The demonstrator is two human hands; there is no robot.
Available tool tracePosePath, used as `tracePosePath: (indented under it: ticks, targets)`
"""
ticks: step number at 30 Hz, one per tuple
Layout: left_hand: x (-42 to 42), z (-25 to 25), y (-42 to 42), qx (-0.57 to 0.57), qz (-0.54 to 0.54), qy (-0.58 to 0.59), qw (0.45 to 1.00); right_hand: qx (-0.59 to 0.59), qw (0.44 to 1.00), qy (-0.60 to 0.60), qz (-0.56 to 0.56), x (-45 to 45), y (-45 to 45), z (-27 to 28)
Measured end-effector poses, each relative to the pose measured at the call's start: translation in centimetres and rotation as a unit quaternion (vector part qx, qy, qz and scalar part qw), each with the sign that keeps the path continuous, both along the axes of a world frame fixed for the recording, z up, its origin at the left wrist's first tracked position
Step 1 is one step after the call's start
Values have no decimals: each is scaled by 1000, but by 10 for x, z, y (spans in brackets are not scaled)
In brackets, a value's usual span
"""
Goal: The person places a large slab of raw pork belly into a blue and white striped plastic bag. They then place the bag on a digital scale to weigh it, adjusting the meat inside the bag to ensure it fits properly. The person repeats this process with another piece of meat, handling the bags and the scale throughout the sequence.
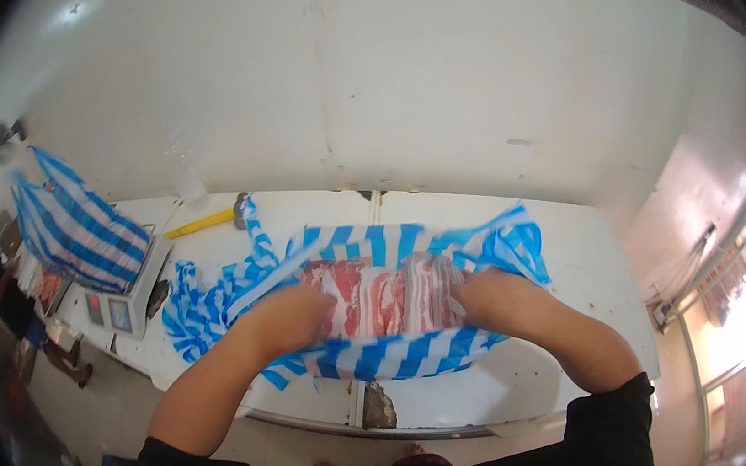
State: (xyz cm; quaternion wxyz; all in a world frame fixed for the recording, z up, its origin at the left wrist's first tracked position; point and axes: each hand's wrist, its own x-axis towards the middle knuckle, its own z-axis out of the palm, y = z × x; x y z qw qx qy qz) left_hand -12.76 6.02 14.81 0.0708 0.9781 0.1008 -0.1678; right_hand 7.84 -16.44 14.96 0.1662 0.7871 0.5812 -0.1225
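Slabs of streaky raw meat (380,298) lie in an opened blue-and-white striped plastic bag (401,357) on the white counter. At the meat's left end is my left hand (303,313), its fingers bent and blurred. My right hand (490,295) is at the right end, fingers curled against the meat or the bag's edge. Which of the two each hand grips cannot be told. A bunched part of the striped bag (516,244) stands up beyond my right hand. More crumpled striped bags (199,308) lie to the left of my left forearm.
A filled striped bag (86,231) rests on a weighing scale (123,310) at the left. Behind the crumpled bags lies a hammer with a yellow handle (203,223). The white counter (597,262) meets a wall at the back. Another person (15,301) is at the far left.
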Motion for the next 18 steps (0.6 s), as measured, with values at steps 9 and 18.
tracePosePath:
  ticks: [9,18]
  targets:
    - [-21,1,55,-134,-132,-200,962,156,982,-25,-100,-29,15,-3]
    - [-214,67,94,-214,-243,-515,794,421,891,96,138,-232,156,126]
